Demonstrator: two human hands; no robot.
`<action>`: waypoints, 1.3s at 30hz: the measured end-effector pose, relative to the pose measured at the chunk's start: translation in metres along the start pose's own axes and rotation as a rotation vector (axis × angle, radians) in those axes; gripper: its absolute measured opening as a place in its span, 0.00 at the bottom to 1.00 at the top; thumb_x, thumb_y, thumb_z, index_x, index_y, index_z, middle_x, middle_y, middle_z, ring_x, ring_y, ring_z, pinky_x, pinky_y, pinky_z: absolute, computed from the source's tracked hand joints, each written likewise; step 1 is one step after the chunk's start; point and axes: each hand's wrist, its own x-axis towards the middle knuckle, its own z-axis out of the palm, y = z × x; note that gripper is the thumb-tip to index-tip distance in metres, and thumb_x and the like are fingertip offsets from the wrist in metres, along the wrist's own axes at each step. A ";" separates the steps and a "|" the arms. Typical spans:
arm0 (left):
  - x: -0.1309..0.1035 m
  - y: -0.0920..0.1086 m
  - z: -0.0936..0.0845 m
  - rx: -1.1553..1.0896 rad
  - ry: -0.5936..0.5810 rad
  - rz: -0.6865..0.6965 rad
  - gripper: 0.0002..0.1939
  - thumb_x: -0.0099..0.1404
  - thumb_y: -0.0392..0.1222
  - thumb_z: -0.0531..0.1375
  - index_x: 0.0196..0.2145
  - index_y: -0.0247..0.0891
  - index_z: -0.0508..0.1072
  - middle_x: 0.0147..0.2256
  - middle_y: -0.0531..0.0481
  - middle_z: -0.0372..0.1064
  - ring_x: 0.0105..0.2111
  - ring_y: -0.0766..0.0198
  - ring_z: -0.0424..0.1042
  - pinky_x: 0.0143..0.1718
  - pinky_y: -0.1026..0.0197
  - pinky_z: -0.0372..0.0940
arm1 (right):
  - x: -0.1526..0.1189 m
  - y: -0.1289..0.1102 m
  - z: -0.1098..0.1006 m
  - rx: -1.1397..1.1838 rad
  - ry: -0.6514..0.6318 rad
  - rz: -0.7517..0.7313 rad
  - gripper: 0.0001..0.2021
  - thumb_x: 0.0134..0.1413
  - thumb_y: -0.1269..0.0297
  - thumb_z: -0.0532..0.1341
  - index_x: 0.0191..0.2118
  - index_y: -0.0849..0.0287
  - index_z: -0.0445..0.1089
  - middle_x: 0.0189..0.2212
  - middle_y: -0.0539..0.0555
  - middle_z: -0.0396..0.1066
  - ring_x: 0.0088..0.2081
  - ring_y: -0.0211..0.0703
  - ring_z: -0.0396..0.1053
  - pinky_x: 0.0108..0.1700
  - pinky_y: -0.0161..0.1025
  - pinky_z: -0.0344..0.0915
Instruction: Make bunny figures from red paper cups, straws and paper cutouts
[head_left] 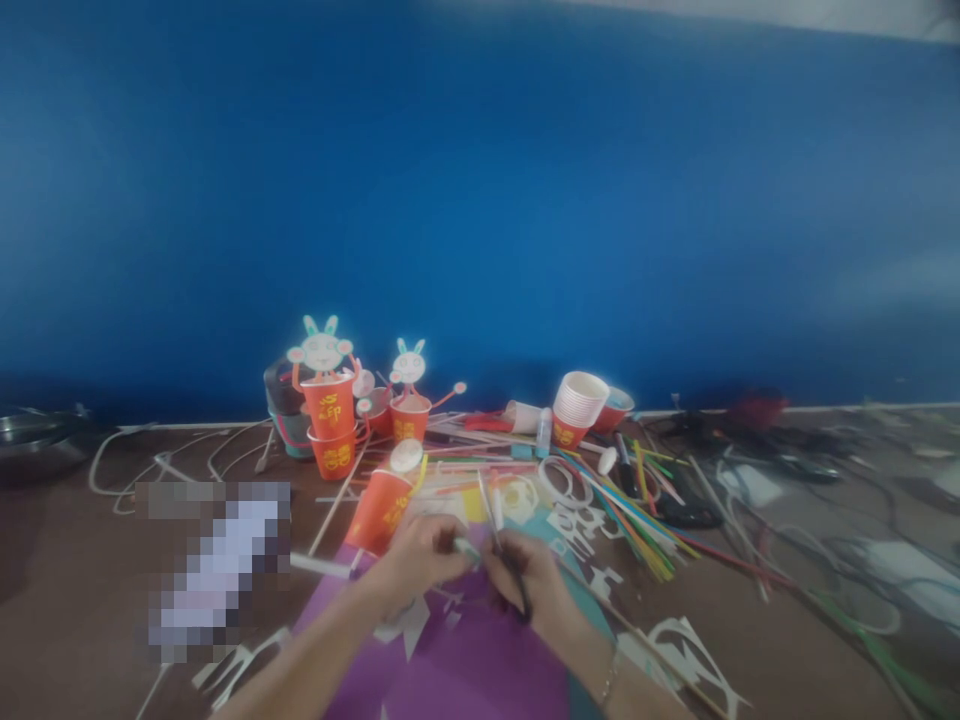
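My left hand [427, 555] is closed in a pinch on a small whitish paper piece [468, 549], whose shape I cannot make out. My right hand [536, 585] grips a pair of scissors [491, 498], its blades pointing up and away, close beside the paper piece. Beneath both hands lies a purple sheet [480, 665] with white paper scraps [415, 625] on it. Just beyond my left hand, a red paper cup [379, 508] leans over on its side, with a round white piece [406, 456] at its upper end.
Red cups with paper rabbit figures [321, 352] stand at the back left. A stack of paper cups [581, 400] stands at the back right, near colourful thin sticks [637, 520] and a tape roll [564, 484]. Cables [817, 500] sprawl rightward. A blue wall [480, 200] rises behind.
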 end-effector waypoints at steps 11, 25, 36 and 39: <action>0.002 0.007 -0.006 0.054 0.074 -0.003 0.14 0.55 0.49 0.56 0.19 0.38 0.64 0.17 0.55 0.62 0.19 0.68 0.60 0.22 0.64 0.54 | 0.000 -0.002 -0.005 -0.005 0.003 -0.006 0.17 0.44 0.48 0.63 0.30 0.58 0.63 0.12 0.42 0.60 0.13 0.33 0.57 0.16 0.30 0.53; 0.003 0.006 -0.016 0.408 0.322 0.084 0.09 0.57 0.38 0.52 0.20 0.41 0.59 0.19 0.57 0.55 0.23 0.65 0.57 0.27 0.63 0.49 | -0.006 -0.008 -0.009 -0.581 0.210 -0.189 0.04 0.51 0.62 0.56 0.32 0.55 0.62 0.20 0.51 0.67 0.23 0.43 0.64 0.26 0.37 0.56; 0.005 -0.002 -0.016 0.260 0.149 -0.036 0.04 0.46 0.35 0.56 0.17 0.38 0.65 0.16 0.57 0.60 0.20 0.66 0.62 0.23 0.64 0.51 | -0.004 -0.004 -0.006 -0.669 0.192 -0.094 0.10 0.43 0.69 0.60 0.31 0.54 0.56 0.16 0.46 0.62 0.20 0.42 0.62 0.24 0.35 0.51; 0.007 -0.004 -0.014 0.156 0.116 -0.061 0.05 0.47 0.39 0.56 0.17 0.39 0.64 0.16 0.55 0.63 0.20 0.65 0.64 0.22 0.64 0.54 | -0.002 -0.005 -0.006 -0.628 0.179 -0.057 0.12 0.41 0.70 0.61 0.27 0.54 0.54 0.16 0.44 0.59 0.19 0.37 0.56 0.23 0.33 0.49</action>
